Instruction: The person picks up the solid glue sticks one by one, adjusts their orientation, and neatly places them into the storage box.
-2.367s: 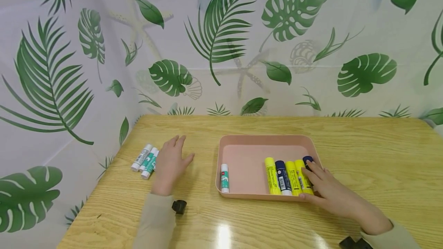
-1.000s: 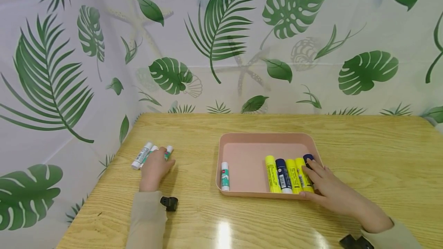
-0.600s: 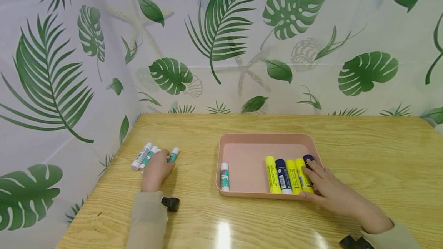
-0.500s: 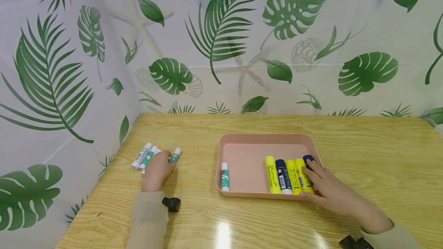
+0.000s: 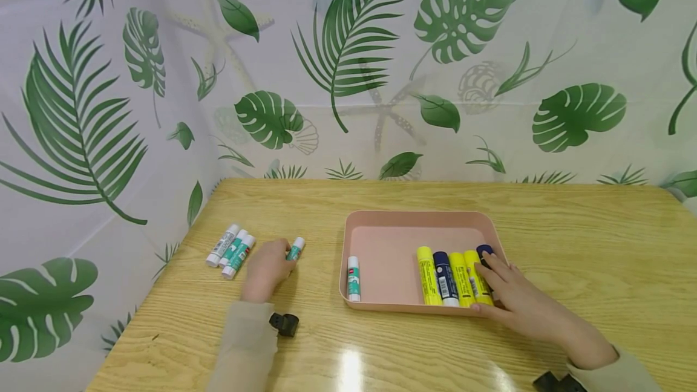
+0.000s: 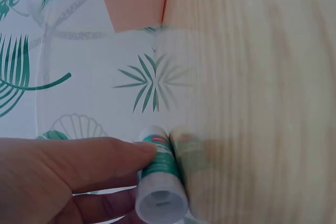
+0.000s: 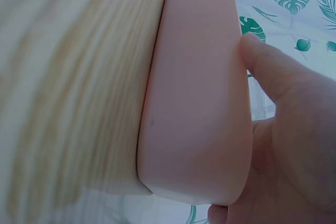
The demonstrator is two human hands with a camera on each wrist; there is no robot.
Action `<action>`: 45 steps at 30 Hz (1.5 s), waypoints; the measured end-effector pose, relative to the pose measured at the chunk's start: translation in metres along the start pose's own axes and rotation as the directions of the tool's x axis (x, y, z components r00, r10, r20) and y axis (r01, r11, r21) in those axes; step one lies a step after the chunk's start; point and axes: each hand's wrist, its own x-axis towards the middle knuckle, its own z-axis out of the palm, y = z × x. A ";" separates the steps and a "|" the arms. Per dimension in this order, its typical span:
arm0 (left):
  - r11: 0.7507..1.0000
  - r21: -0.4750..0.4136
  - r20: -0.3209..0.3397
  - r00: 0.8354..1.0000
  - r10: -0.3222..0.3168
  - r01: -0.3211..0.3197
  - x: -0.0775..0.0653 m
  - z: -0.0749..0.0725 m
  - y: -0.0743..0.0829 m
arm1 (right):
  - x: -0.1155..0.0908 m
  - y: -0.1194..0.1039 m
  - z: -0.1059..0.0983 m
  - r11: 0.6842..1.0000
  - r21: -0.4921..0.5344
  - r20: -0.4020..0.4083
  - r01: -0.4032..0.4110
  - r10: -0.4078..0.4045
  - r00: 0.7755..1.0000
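Thumb and fingers of my left hand (image 5: 268,268) pinch a small green-and-white glue stick (image 5: 296,249) between the loose sticks and the pink tray (image 5: 416,218). In the left wrist view that glue stick (image 6: 161,163) lies low along the tabletop, its white end facing the camera. My right hand (image 5: 520,295) rests over the tray's front right corner, fingers on a navy-capped glue stick (image 5: 484,250), thumb at the rim. Beside it in the tray lie yellow glue sticks (image 5: 429,277) and a navy glue stick (image 5: 445,279). One green-and-white glue stick (image 5: 354,279) lies along the left wall.
Three more glue sticks (image 5: 238,256) lie side by side on the wooden table (image 5: 327,343), left of my left hand. A leaf-printed cloth (image 5: 348,77) hangs behind and to the left of the table.
My left hand has come down to the loose glue sticks, taken one from the group's right side and moved it right, toward the tray. The right hand stays where it was.
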 end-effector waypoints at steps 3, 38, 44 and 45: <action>1.000 0.000 0.004 1.000 0.007 -0.007 0.000 0.002 0.003 | 0.000 0.000 0.000 1.000 0.000 0.001 -0.003 0.003 1.000; 0.992 -0.115 -0.088 0.994 -0.068 0.058 -0.007 -0.025 -0.010 | 0.001 -0.001 -0.001 1.000 0.007 0.013 -0.018 0.018 1.000; 0.995 -0.096 -0.124 0.991 -0.044 0.032 -0.009 -0.031 -0.008 | 0.001 0.000 -0.001 1.000 0.005 0.012 -0.019 0.019 1.000; 0.995 -0.094 -0.122 0.992 -0.040 0.029 -0.009 -0.031 -0.008 | 0.001 0.000 -0.001 1.000 0.005 0.011 -0.018 0.018 1.000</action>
